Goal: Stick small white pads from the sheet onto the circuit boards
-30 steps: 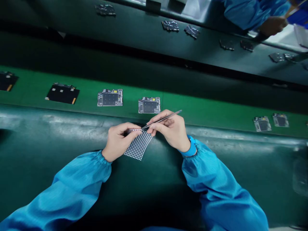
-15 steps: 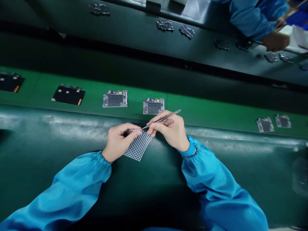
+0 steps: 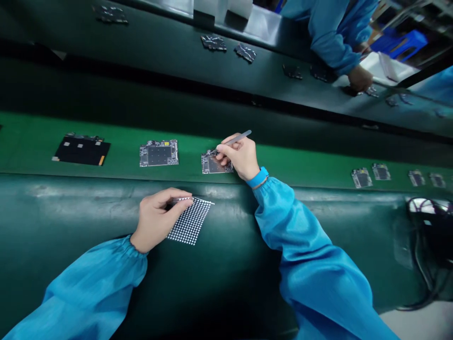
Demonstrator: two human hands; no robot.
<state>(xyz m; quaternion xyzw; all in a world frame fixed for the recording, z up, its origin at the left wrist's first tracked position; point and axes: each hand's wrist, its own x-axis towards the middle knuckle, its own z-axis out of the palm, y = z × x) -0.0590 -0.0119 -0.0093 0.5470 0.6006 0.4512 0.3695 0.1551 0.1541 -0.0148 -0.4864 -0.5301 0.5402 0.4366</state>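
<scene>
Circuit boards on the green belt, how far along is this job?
Done: the black-covered board at the far left looks finished. In hand: the right hand holds tweezers at a bare board, and the left hand rests on a dotted sheet. Remaining: the next bare board and the smaller boards further along the belt.

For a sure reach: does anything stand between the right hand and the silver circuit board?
Nothing visible does: the right hand, holding slim metal tweezers, lies partly over the silver circuit board.

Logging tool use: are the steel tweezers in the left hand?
No, the slim steel tweezers are in the right hand, above a silver circuit board.
</scene>
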